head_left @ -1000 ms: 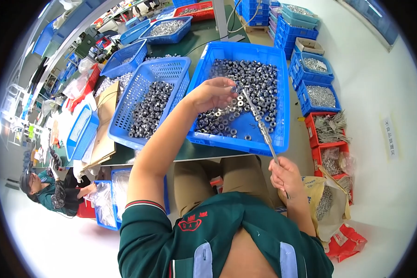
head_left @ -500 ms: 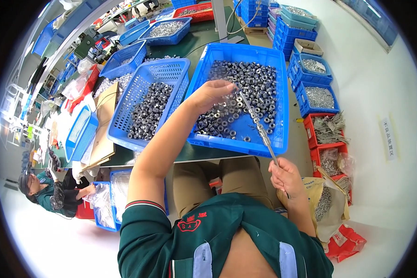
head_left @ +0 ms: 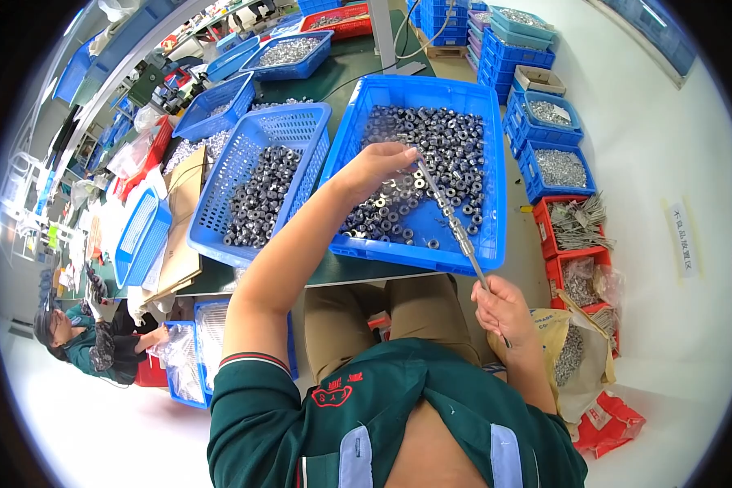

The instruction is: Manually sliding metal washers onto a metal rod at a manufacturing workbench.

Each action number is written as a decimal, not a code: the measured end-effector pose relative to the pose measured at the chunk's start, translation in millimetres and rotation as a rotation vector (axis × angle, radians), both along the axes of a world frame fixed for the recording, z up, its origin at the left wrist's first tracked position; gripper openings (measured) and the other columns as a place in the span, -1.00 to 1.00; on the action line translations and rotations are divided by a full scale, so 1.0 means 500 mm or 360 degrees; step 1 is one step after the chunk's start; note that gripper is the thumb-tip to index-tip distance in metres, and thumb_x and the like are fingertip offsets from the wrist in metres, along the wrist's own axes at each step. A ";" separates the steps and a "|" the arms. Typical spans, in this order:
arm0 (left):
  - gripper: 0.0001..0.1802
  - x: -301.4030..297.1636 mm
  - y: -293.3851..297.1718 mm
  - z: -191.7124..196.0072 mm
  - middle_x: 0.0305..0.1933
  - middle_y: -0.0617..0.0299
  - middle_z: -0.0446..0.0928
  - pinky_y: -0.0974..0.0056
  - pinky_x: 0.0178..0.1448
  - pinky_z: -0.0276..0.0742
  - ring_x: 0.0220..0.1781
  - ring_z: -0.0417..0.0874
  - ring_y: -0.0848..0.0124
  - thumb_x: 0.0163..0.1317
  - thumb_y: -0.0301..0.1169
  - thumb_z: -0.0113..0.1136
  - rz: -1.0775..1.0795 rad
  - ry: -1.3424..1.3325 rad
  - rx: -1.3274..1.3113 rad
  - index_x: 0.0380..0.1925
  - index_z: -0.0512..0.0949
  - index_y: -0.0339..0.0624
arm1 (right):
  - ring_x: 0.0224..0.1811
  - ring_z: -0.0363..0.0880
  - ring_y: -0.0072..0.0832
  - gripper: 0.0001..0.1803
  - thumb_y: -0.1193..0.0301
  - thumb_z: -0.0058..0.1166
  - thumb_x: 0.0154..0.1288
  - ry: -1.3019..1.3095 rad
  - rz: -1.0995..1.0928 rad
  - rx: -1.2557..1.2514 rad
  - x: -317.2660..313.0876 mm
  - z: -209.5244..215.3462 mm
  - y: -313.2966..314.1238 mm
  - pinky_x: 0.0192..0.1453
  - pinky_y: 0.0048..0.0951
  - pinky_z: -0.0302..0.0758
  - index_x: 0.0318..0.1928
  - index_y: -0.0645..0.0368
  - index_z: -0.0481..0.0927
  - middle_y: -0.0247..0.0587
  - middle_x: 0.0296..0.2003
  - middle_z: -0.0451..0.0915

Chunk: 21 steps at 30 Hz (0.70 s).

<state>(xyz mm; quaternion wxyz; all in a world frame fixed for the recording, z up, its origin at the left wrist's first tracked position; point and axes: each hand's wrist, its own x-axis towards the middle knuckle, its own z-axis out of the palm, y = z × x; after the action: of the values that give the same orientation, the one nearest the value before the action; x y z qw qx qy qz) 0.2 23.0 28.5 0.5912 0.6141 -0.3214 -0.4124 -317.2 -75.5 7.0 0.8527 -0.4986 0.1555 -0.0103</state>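
Observation:
A thin metal rod (head_left: 473, 259) slants over the near right part of a blue tray (head_left: 498, 203), with several small shiny metal nuts (head_left: 459, 231) threaded along it. My right hand (head_left: 504, 311) is wrapped round the rod's lower end, in front of the tray's near edge. At the rod's upper tip, the fingers of my left hand (head_left: 389, 160) are pinched together; whether a nut is between them is hidden. Loose dark metal nuts (head_left: 439, 130) cover much of the tray's bottom, below and beyond my left hand.
Left of the tray, a blue perforated basket (head_left: 289, 118) holds more nuts. Cardboard (head_left: 185, 211) lies beside it on the green table (head_left: 350, 61). Blue crates (head_left: 537, 183) and red bins (head_left: 555, 268) line the right side. A co-worker (head_left: 81, 342) sits at far left.
My left hand has shifted slightly to the right, closer against the rod's upper tip. My right hand and the rod are almost unchanged.

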 end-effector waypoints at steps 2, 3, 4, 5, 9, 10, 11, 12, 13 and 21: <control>-0.70 -0.001 -0.005 -0.003 -0.24 0.34 0.55 0.47 -0.09 0.35 -0.24 0.46 0.59 0.31 -0.20 0.05 -0.0017 0.0068 -0.0037 -0.20 0.58 -0.21 | -0.79 0.09 -0.83 -0.84 0.37 -0.05 0.35 0.0018 0.0007 -0.0019 0.000 0.001 -0.001 -0.75 -0.77 0.07 -0.33 0.21 0.43 -0.55 -0.70 0.22; -0.73 -0.002 -0.005 -0.004 -0.27 0.33 0.54 0.47 -0.10 0.37 -0.26 0.46 0.59 0.29 -0.24 0.08 -0.0032 0.0135 -0.0072 -0.22 0.57 -0.22 | -0.79 0.09 -0.83 -0.84 0.37 -0.05 0.35 0.0020 0.0009 -0.0020 0.000 0.002 0.000 -0.75 -0.77 0.07 -0.33 0.21 0.43 -0.55 -0.70 0.22; -0.73 0.000 -0.004 -0.003 -0.27 0.33 0.54 0.47 -0.10 0.37 -0.26 0.46 0.59 0.29 -0.24 0.08 -0.0030 0.0137 -0.0074 -0.22 0.57 -0.22 | -0.79 0.08 -0.83 -0.83 0.37 -0.06 0.35 0.0032 0.0005 -0.0030 0.000 0.004 0.002 -0.75 -0.77 0.07 -0.33 0.21 0.43 -0.55 -0.71 0.21; -0.74 0.001 -0.004 0.000 -0.30 0.33 0.53 0.47 -0.12 0.38 -0.28 0.46 0.58 0.27 -0.26 0.11 -0.0062 0.0144 -0.0095 -0.22 0.56 -0.24 | -0.79 0.08 -0.83 -0.83 0.37 -0.06 0.35 0.0045 -0.0001 -0.0039 -0.001 0.006 0.003 -0.75 -0.77 0.07 -0.33 0.21 0.43 -0.55 -0.71 0.21; -0.62 -0.010 -0.003 0.004 -0.38 0.30 0.49 0.44 -0.16 0.37 -0.29 0.46 0.54 0.17 -0.18 0.22 -0.0413 0.0081 0.0057 -0.21 0.54 -0.31 | -0.80 0.09 -0.83 -0.83 0.37 -0.05 0.35 0.0046 0.0021 0.0003 0.002 0.009 0.005 -0.75 -0.77 0.06 -0.33 0.21 0.43 -0.55 -0.72 0.21; -0.62 -0.018 -0.007 0.003 -0.38 0.30 0.49 0.44 -0.16 0.37 -0.29 0.46 0.54 0.17 -0.18 0.22 -0.0407 0.0090 0.0061 -0.21 0.54 -0.31 | -0.80 0.09 -0.83 -0.83 0.38 -0.06 0.35 0.0066 -0.0004 -0.0060 0.007 0.010 0.011 -0.75 -0.76 0.06 -0.33 0.22 0.42 -0.55 -0.72 0.22; -0.62 -0.036 -0.012 0.009 -0.38 0.31 0.50 0.43 -0.20 0.36 -0.31 0.46 0.54 0.14 -0.14 0.24 -0.0507 0.0168 0.0082 -0.25 0.56 -0.26 | -0.81 0.09 -0.83 -0.84 0.39 -0.06 0.35 0.0086 -0.0035 -0.0125 0.009 0.012 0.017 -0.75 -0.76 0.06 -0.34 0.23 0.42 -0.54 -0.73 0.22; -0.62 -0.046 -0.013 0.010 -0.39 0.32 0.51 0.43 -0.24 0.35 -0.33 0.47 0.54 0.11 -0.11 0.26 -0.0607 0.0248 0.0103 -0.28 0.57 -0.22 | -0.81 0.09 -0.83 -0.84 0.39 -0.06 0.35 0.0096 -0.0032 -0.0121 0.011 0.012 0.018 -0.75 -0.76 0.06 -0.34 0.23 0.42 -0.54 -0.73 0.22; -0.59 -0.040 -0.015 0.007 -0.37 0.33 0.53 0.43 -0.22 0.36 -0.31 0.48 0.54 0.10 -0.09 0.27 -0.0647 0.0171 0.0157 -0.25 0.57 -0.20 | -0.81 0.10 -0.82 -0.84 0.40 -0.07 0.34 0.0075 -0.0052 -0.0110 0.014 0.012 0.017 -0.75 -0.76 0.06 -0.34 0.23 0.41 -0.54 -0.73 0.23; -0.79 0.037 0.005 -0.019 -0.34 0.24 0.61 0.32 -0.21 0.48 -0.33 0.59 0.43 0.03 -0.37 0.26 0.0018 -0.1265 0.0394 -0.31 0.63 -0.20 | -0.82 0.06 -0.81 -0.85 0.43 -0.10 0.34 0.0078 -0.0152 -0.0085 -0.001 0.009 0.018 -0.76 -0.74 0.04 -0.35 0.24 0.40 -0.53 -0.74 0.20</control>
<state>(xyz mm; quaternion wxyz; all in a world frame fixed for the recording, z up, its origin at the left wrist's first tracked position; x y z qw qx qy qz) 18.9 25.4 19.2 0.3451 0.7937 -0.4693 -0.1754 -317.5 -66.6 11.3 0.8336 -0.5133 0.1997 -0.0430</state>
